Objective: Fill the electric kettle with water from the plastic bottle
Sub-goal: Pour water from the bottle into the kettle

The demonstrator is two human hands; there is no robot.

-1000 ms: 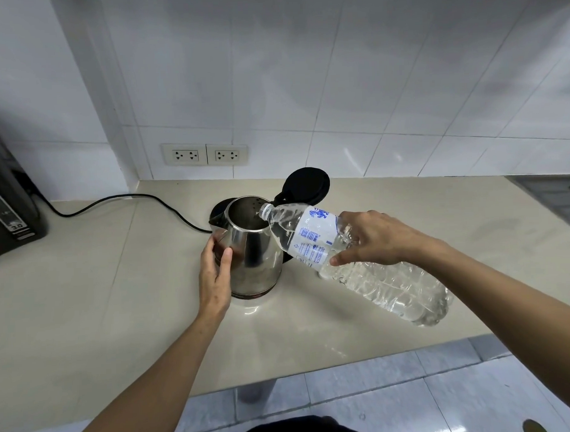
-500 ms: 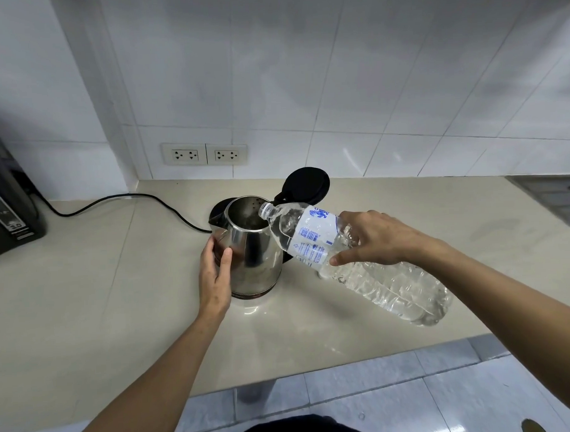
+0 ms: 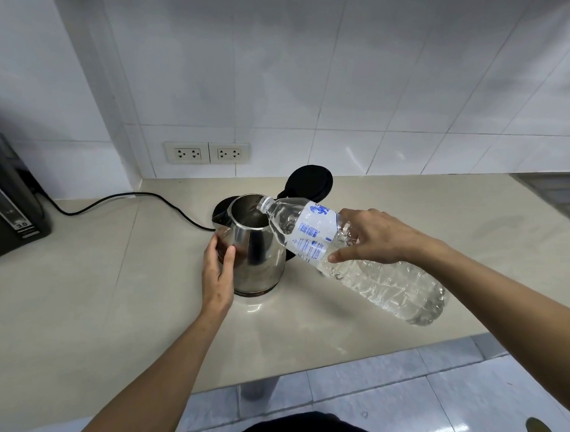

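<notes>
Clear plastic bottle (image 3: 386,283), likely heavy, crushable, mouth over electric kettle (image 3: 255,249) at 10 o'clock | right grip (image 3: 375,235) clasps label | left grip (image 3: 219,276) braces kettle, fingers flat

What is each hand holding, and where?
The right hand grips the plastic bottle around its upper body, beside the label. The left hand rests against the side of the kettle.
</notes>
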